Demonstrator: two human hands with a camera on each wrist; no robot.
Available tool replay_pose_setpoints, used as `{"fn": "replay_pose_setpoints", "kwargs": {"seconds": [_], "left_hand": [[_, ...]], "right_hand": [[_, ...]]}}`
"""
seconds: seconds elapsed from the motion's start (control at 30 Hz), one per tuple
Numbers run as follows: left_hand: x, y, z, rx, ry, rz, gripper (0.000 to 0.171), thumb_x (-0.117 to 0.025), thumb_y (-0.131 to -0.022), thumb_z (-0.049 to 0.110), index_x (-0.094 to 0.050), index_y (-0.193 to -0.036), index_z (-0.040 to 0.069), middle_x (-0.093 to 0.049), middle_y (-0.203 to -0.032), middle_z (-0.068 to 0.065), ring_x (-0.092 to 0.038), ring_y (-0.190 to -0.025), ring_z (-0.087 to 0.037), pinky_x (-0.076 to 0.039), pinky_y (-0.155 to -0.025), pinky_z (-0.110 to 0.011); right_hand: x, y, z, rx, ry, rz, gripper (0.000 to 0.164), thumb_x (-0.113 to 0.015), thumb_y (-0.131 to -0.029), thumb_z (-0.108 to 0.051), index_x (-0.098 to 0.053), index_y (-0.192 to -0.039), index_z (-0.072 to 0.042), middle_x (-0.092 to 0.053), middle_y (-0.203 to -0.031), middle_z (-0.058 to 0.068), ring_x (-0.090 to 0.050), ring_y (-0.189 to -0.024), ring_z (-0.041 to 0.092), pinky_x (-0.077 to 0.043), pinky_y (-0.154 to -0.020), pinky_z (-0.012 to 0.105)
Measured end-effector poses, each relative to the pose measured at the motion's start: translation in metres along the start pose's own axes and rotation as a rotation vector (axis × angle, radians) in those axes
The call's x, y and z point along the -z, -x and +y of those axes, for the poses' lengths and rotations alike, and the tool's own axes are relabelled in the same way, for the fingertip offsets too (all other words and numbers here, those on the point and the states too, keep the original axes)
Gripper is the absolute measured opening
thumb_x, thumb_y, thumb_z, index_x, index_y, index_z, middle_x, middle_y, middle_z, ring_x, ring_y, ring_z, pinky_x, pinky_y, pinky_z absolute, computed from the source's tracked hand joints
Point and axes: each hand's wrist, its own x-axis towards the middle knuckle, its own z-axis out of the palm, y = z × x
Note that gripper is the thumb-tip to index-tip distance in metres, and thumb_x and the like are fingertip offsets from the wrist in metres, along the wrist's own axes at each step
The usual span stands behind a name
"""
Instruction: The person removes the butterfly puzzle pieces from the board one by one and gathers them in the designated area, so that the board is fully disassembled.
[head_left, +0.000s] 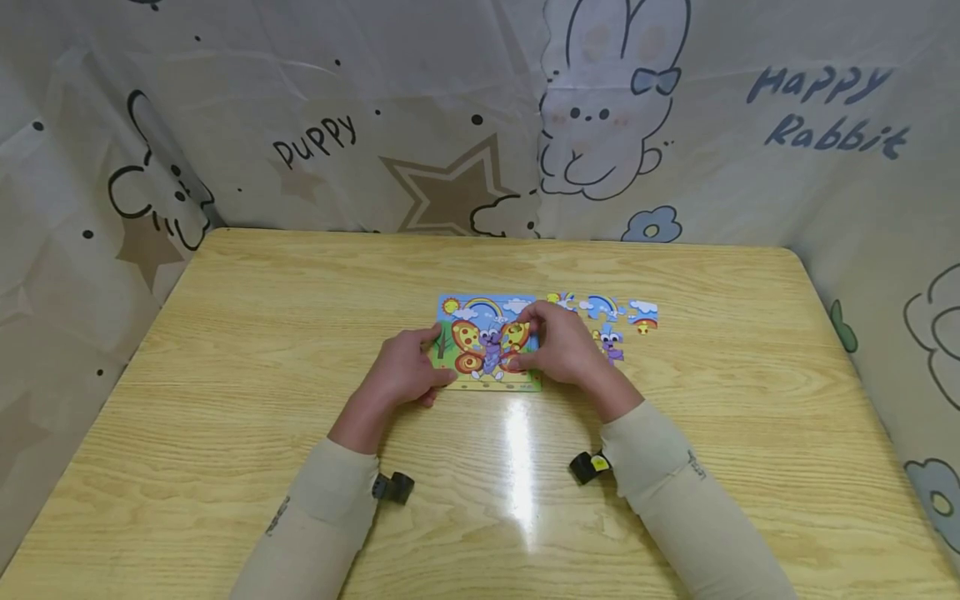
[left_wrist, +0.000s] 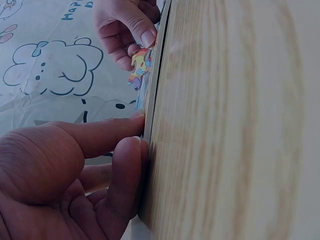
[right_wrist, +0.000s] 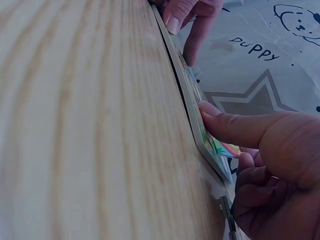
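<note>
Pinching a red-and-yellow wing piece [head_left: 514,336], right hand [head_left: 564,342] has its grip on the right half of the butterfly jigsaw board [head_left: 480,385], thumb and fingers at the piece's edges; piece looks tilted in left wrist view. Left hand [head_left: 401,367] seems to grip the board's left edge, thumb and fingers closed on it. Board sits mid-counter [head_left: 300,292].

Likely risks: pressing the wing piece down misaligned could bend a tab or pop out neighbours; uneven push from the right could skid the board if the left grip slackens. Right knuckles are near the loose pieces, so a sideways sweep could knock the rainbow piece [head_left: 602,308] or the purple face piece [head_left: 611,342] out of place. Corner sky piece [head_left: 642,314] lies farther out, probably safer.

Hard to see: right hand covers the board's right edge and partly hides a yellow-and-blue piece [head_left: 557,298]. Can't tell if the wing piece touches its slot. Left fingertips under the edge unclear. Both wrist views are edge-on, so the board's picture is mostly lost there; piece seams too small to judge.
</note>
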Motion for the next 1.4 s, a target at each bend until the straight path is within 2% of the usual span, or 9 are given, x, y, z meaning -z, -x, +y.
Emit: {"fn": "replay_pose_setpoints", "kwargs": {"seconds": [0.37, 0.63, 0.9, 1.07, 1.23, 1.4], "left_hand": [[0.000, 0.000, -0.001, -0.002, -0.006, 0.007, 0.083, -0.079, -0.087, 0.011, -0.034, -0.157, 0.010, -0.057, -0.058, -0.012, -0.058, -0.041, -0.021, -0.053, -0.047, -0.034], [0.000, -0.001, 0.000, -0.003, -0.003, 0.007, 0.083, -0.080, -0.087, 0.011, -0.033, -0.157, 0.010, -0.056, -0.058, -0.011, -0.058, -0.041, -0.021, -0.054, -0.047, -0.035], [0.000, 0.000, 0.000, 0.003, -0.015, 0.005, 0.083, -0.079, -0.087, 0.012, -0.033, -0.157, 0.010, -0.056, -0.058, -0.011, -0.058, -0.041, -0.021, -0.053, -0.047, -0.034], [0.000, 0.001, 0.000, 0.009, -0.008, 0.003, 0.084, -0.080, -0.087, 0.011, -0.034, -0.157, 0.010, -0.057, -0.059, -0.012, -0.058, -0.042, -0.022, -0.053, -0.047, -0.034], [0.000, 0.001, 0.001, 0.010, -0.007, 0.002, 0.083, -0.080, -0.087, 0.012, -0.033, -0.157, 0.010, -0.057, -0.059, -0.012, -0.059, -0.042, -0.022, -0.053, -0.048, -0.034], [0.000, 0.002, 0.001, 0.010, -0.015, 0.000, 0.083, -0.079, -0.088, 0.012, -0.033, -0.157, 0.010, -0.058, -0.059, -0.012, -0.059, -0.043, -0.022, -0.053, -0.048, -0.034]], "right_hand": [[0.001, -0.002, -0.005, 0.001, -0.017, -0.027, 0.058, -0.094, -0.071, -0.017, -0.062, -0.118, -0.008, -0.056, -0.101, 0.004, -0.046, -0.075, 0.023, -0.040, -0.067, 0.036], [0.002, -0.002, -0.005, 0.014, -0.006, -0.079, 0.045, -0.090, -0.076, -0.018, -0.068, -0.115, -0.008, -0.057, -0.095, 0.005, -0.048, -0.075, 0.021, -0.042, -0.069, 0.037], [-0.001, -0.001, -0.009, 0.022, 0.055, -0.054, 0.046, -0.088, -0.078, -0.034, -0.069, -0.112, -0.011, -0.058, -0.088, 0.002, -0.052, -0.073, 0.020, -0.044, -0.067, 0.036], [-0.008, -0.002, -0.013, -0.005, 0.118, -0.049, 0.048, -0.086, -0.077, -0.044, -0.067, -0.108, -0.011, -0.058, -0.082, 0.001, -0.053, -0.069, 0.018, -0.046, -0.066, 0.035], [-0.011, -0.003, -0.016, -0.028, 0.152, -0.046, 0.046, -0.086, -0.077, -0.042, -0.067, -0.105, -0.011, -0.058, -0.081, 0.000, -0.053, -0.068, 0.017, -0.046, -0.065, 0.034], [-0.011, -0.001, -0.016, 0.004, 0.132, -0.036, 0.040, -0.086, -0.078, -0.038, -0.068, -0.103, -0.012, -0.058, -0.078, 0.000, -0.052, -0.066, 0.018, -0.046, -0.064, 0.034]]}}
